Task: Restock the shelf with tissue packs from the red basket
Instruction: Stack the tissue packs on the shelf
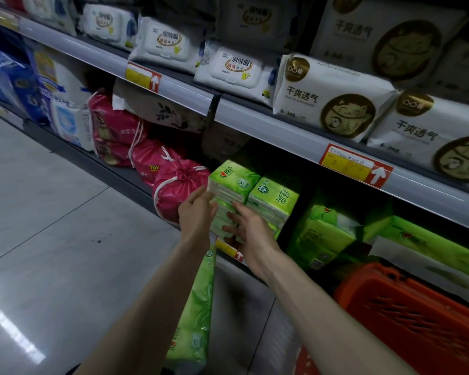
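Note:
A green tissue pack (232,185) stands on the bottom shelf (125,173), next to a second green pack (272,200). My left hand (197,209) presses against its left front side. My right hand (245,228) lies flat on its front face with the fingers spread. Neither hand closes around the pack. The red basket (417,315) sits at the lower right, its inside mostly out of view. A long green tissue pack (194,320) hangs low between my forearms.
Pink drawstring bags (173,185) sit just left of the green pack. More green packs (325,234) lie to the right on the same shelf. Above runs a shelf rail with red price tags (355,169) and white wipe packs. Grey tiled floor (52,226) spreads to the left.

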Tool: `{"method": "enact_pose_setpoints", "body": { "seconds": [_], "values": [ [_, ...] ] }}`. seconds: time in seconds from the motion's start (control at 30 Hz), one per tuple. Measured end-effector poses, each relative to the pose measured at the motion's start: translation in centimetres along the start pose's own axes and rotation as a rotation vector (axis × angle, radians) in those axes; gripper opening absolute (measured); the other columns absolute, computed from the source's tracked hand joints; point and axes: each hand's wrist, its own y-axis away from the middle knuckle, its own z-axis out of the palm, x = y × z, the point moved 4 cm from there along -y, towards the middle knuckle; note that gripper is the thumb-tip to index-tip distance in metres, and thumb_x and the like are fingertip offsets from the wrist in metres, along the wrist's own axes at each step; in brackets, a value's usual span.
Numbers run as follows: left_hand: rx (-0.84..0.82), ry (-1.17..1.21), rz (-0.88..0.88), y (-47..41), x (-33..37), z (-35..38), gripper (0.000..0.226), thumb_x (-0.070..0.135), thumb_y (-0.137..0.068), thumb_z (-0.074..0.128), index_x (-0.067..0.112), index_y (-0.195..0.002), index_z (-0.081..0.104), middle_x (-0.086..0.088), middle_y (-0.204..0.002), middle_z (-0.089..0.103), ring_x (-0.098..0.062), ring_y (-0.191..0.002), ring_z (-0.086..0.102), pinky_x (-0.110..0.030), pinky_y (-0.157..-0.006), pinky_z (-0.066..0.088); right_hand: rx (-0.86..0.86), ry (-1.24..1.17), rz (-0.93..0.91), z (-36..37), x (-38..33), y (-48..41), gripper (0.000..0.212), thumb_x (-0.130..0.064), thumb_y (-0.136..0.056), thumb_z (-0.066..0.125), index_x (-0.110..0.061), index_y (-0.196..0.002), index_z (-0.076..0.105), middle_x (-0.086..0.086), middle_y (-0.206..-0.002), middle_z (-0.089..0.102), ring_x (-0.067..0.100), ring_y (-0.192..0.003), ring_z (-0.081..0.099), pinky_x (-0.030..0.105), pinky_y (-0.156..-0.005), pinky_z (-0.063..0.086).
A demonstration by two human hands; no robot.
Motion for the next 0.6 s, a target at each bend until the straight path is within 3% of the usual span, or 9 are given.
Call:
{"method": "enact_pose_setpoints", "body": {
  "seconds": [0.07, 0.13, 0.2, 0.33, 0.47, 0.6],
  "values": [
    [-0.057, -0.065, -0.003, 0.7, 0.0, -1.5, 0.033, 0.006, -0.096, 0.061, 0.006, -0.130, 0.065, -0.013, -0.115, 0.071, -0.027, -0.109, 0.068, -0.038, -0.101, 0.055, -0.007, -0.007, -0.001, 0.3, 0.4, 0.3, 0.017, -0.038, -0.109, 0.051, -0.034, -0.112, 0.067, -0.003, -0.127, 0.069, 0.027, -0.118, 0.068, 0.048, -0.106, 0.053],
    [-0.084, -0.175, -0.010, 1.6, 0.0, -3.6, 0.031, 0.008, -0.090, 0.065, 0.008, -0.120, 0.072, -0.016, -0.105, 0.074, -0.029, -0.096, 0.071, -0.038, -0.086, 0.058, -0.021, -0.037, 0.002, 0.9, 1.1, 0.5, 0.031, -0.038, -0.110, 0.051, -0.027, -0.135, 0.064, 0.000, -0.135, 0.067, 0.028, -0.121, 0.067, 0.044, -0.102, 0.054],
    [-0.074, -0.251, -0.040, 2.4, 0.2, -5.8, 0.028, 0.005, -0.089, 0.065, 0.009, -0.115, 0.074, -0.016, -0.099, 0.076, -0.027, -0.087, 0.072, -0.034, -0.075, 0.057, -0.040, -0.051, 0.018, 1.9, 2.1, 0.9, 0.036, -0.037, -0.111, 0.048, -0.021, -0.140, 0.061, 0.001, -0.131, 0.068, 0.024, -0.113, 0.068, 0.041, -0.097, 0.053],
    [-0.034, -0.369, -0.092, 3.7, -0.2, -10.3, 0.017, 0.006, -0.095, 0.057, 0.010, -0.098, 0.074, -0.014, -0.092, 0.074, -0.029, -0.081, 0.069, -0.037, -0.081, 0.055, -0.069, 0.012, 0.075, 4.4, 6.3, 1.6, 0.033, -0.037, -0.109, 0.049, -0.017, -0.125, 0.069, 0.002, -0.119, 0.076, 0.021, -0.098, 0.069, 0.034, -0.078, 0.051],
    [0.098, -0.547, -0.243, 3.3, -3.6, -16.1, 0.013, 0.016, -0.090, 0.061, 0.007, -0.088, 0.070, -0.014, -0.089, 0.071, -0.029, -0.071, 0.064, -0.033, -0.070, 0.049, -0.105, 0.131, 0.201, 6.5, 14.1, 2.9, 0.030, -0.031, -0.108, 0.050, -0.015, -0.101, 0.074, 0.014, -0.106, 0.079, 0.023, -0.074, 0.066, 0.031, -0.063, 0.045],
    [0.164, -0.783, -0.456, 2.8, -10.1, -22.2, 0.032, 0.025, -0.084, 0.057, -0.002, -0.100, 0.064, -0.018, -0.092, 0.062, -0.032, -0.070, 0.061, -0.035, -0.070, 0.045, -0.237, 0.331, 0.345, 7.3, 23.7, 5.2, 0.026, -0.027, -0.097, 0.057, -0.007, -0.092, 0.072, 0.013, -0.084, 0.076, 0.024, -0.058, 0.065, 0.030, -0.056, 0.047]
  ]
}}
